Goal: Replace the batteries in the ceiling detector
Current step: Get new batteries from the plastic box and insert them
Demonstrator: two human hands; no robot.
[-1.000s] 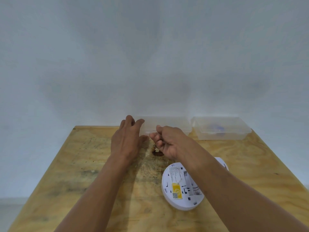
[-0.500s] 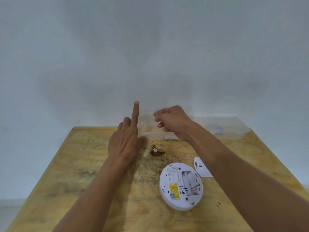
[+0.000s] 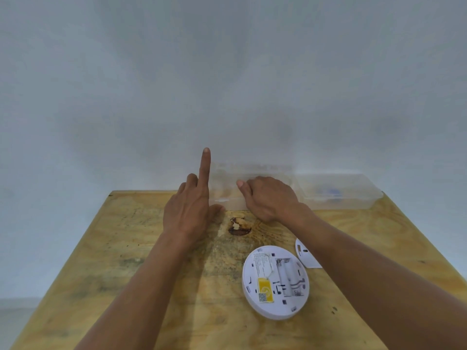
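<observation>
The white round detector [image 3: 275,281] lies face down on the wooden table [image 3: 121,248], with its battery bay uncovered. Its white cover [image 3: 304,253] lies just to the right, partly under my right forearm. At the table's far edge stands a clear plastic box [image 3: 227,198] with its lid [image 3: 252,168] raised. My left hand [image 3: 187,210] is at the box's left end, index finger straight up along the lid's edge, thumb at the box's base. My right hand [image 3: 270,198] reaches over the box's front wall with fingers curled downward; whatever they hold is hidden.
A second clear box [image 3: 338,195], lid closed, with something blue inside, stands at the far right against the white wall. A dark knot [image 3: 238,227] marks the wood between my hands. The table's left half is bare wood.
My right hand went from above the knot up and forward to the box. My left index finger rose, and the lid came up with it. The head view shifted slightly.
</observation>
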